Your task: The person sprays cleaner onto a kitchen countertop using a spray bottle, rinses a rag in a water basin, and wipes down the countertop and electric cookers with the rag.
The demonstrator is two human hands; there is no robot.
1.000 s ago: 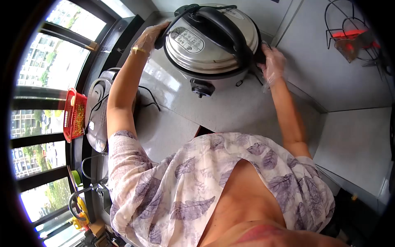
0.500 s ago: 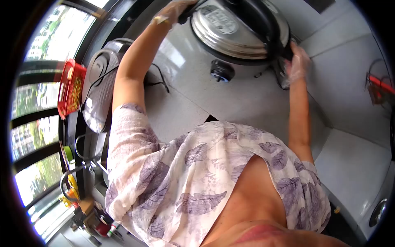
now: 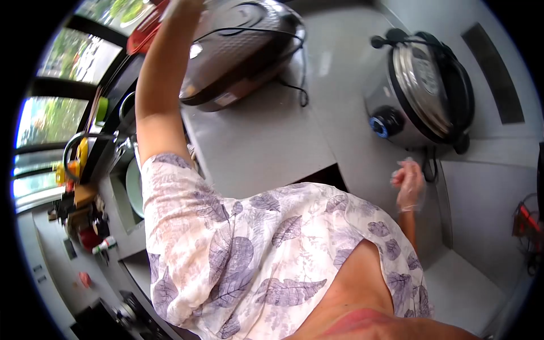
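My right hand [image 3: 409,184], in a clear plastic glove, hangs just below the round silver cooker [image 3: 422,93], not touching it. Its fingers are curled in, and nothing shows in them. The cooker has a black handle and a black knob with a blue ring. My left arm reaches up past the grey-brown appliance [image 3: 243,56] on the left of the counter, and my left hand lies beyond the top edge of the view. A black cord loops over that appliance.
A red basket [image 3: 146,35] stands by the windows, behind my left arm. Lower left is a sink with a faucet [image 3: 122,141] and a pale green bowl [image 3: 135,187]. The grey counter [image 3: 255,147] has a dark gap at its front. A red-handled item [image 3: 530,220] hangs at right.
Both hands have let go of the cooker, which now stands at the right of the view. My left arm has swung toward the other appliance, my right hand has drawn back, and the view has turned left.
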